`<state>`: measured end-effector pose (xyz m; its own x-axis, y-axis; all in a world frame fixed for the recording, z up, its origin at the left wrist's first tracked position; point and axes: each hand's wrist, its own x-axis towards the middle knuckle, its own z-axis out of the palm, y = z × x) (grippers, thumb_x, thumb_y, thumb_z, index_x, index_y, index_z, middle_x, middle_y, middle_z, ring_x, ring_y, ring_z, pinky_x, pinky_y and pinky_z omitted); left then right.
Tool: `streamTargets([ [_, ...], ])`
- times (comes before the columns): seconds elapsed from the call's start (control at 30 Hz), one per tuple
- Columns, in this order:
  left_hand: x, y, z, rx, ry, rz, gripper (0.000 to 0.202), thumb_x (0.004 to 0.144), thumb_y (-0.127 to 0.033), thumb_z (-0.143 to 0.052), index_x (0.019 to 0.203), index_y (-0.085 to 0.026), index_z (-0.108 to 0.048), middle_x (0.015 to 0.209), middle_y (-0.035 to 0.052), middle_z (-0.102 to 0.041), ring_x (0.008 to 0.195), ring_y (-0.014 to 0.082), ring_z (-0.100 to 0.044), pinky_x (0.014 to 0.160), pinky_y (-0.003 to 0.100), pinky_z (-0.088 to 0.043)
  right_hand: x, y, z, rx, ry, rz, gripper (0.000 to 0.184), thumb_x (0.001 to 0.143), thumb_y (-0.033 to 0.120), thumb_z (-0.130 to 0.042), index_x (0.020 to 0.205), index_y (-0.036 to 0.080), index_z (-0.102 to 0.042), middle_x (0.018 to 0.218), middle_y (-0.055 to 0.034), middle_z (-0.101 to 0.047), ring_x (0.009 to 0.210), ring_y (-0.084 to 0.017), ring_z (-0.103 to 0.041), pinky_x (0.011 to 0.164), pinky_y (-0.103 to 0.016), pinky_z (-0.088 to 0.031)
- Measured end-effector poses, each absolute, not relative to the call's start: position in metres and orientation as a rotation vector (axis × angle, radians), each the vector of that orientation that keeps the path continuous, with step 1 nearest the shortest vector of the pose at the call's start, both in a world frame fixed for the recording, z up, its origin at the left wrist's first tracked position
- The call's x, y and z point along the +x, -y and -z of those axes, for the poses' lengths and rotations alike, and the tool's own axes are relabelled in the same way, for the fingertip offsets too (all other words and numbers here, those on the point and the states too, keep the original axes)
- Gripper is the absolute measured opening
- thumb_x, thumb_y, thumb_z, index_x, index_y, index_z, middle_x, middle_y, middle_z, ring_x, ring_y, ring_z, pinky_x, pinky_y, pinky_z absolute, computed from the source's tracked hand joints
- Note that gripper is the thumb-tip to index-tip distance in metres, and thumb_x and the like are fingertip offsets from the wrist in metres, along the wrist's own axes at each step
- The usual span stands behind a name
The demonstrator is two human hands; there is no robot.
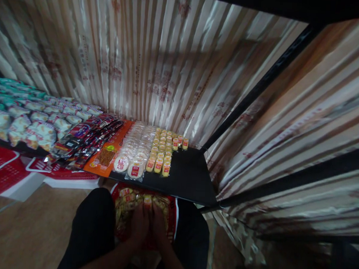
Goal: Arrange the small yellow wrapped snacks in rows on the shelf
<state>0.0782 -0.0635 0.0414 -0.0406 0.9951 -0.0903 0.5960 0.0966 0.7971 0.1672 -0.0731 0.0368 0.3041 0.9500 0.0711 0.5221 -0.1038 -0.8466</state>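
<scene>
Both my hands reach down into a red basket held between my knees, full of small yellow snack packets. My left hand and my right hand lie side by side, fingers curled down among the packets; the dim light hides whether they grip any. Ahead, on a low black shelf, stand rows of the same small yellow packets beside rows of round white packets.
Left along the shelf lie an orange pack, dark red wrapped snacks and white-and-green bags. Red baskets sit on the wooden floor at left. A striped curtain hangs behind the shelf and to the right.
</scene>
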Motion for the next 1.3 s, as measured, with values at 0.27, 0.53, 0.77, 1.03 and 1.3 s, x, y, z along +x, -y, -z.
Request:
streamTargets([
  [0.27,0.097,0.069,-0.079,1.628,-1.602,-0.855,0.040,0.078,-0.018,-0.033,0.109,-0.014,-0.057,0.116,0.0139,-0.062,0.108,0.0219,-0.057,0.096,0.039,-0.045,0.192,0.081,-0.053,-1.770,1.307,-0.511,0.045,0.083,0.048,-0.039,0.105,0.018,-0.065,0.112,-0.0145,-0.065,0.105,-0.026,-0.060,0.092,-0.043,-0.047],
  [0.53,0.121,0.052,-0.113,1.750,-1.433,-1.031,0.040,0.086,-0.025,-0.031,0.115,-0.013,-0.056,0.112,0.0133,-0.061,0.105,0.0210,-0.056,0.097,0.037,-0.045,0.215,0.068,-0.093,-1.771,1.258,-0.468,0.049,0.085,0.050,-0.036,0.107,0.017,-0.065,0.110,-0.0134,-0.066,0.106,-0.024,-0.060,0.093,-0.039,-0.046],
  [0.77,0.144,0.031,-0.153,1.781,-1.421,-0.852,0.046,0.086,-0.023,-0.032,0.125,-0.008,-0.050,0.122,0.0148,-0.055,0.116,0.0209,-0.050,0.103,0.031,-0.038,0.242,0.043,-0.116,-1.769,1.284,-0.428,0.054,0.084,0.048,-0.036,0.114,0.012,-0.062,0.112,-0.0157,-0.066,0.104,-0.023,-0.061,0.092,-0.036,-0.047],
  [1.03,0.187,-0.001,-0.171,1.771,-1.496,-0.721,0.047,0.088,-0.027,-0.032,0.128,-0.007,-0.047,0.128,0.0166,-0.051,0.122,0.0239,-0.044,0.107,0.033,-0.033,0.276,0.012,-0.135,-1.939,1.340,-0.371,0.051,0.085,0.043,-0.034,0.118,0.015,-0.060,0.107,-0.0123,-0.067,0.101,-0.023,-0.060,0.088,-0.035,-0.047],
  [1.3,0.225,-0.032,-0.165,1.729,-1.604,-0.713,0.047,0.089,-0.024,-0.031,0.130,-0.004,-0.044,0.129,0.0195,-0.051,0.121,0.0247,-0.047,0.105,0.035,-0.035,0.302,-0.025,-0.134,-1.928,1.291,-0.511,0.054,0.080,0.039,-0.037,0.121,0.008,-0.057,0.113,-0.0152,-0.065,0.100,-0.023,-0.060,0.089,-0.034,-0.046],
])
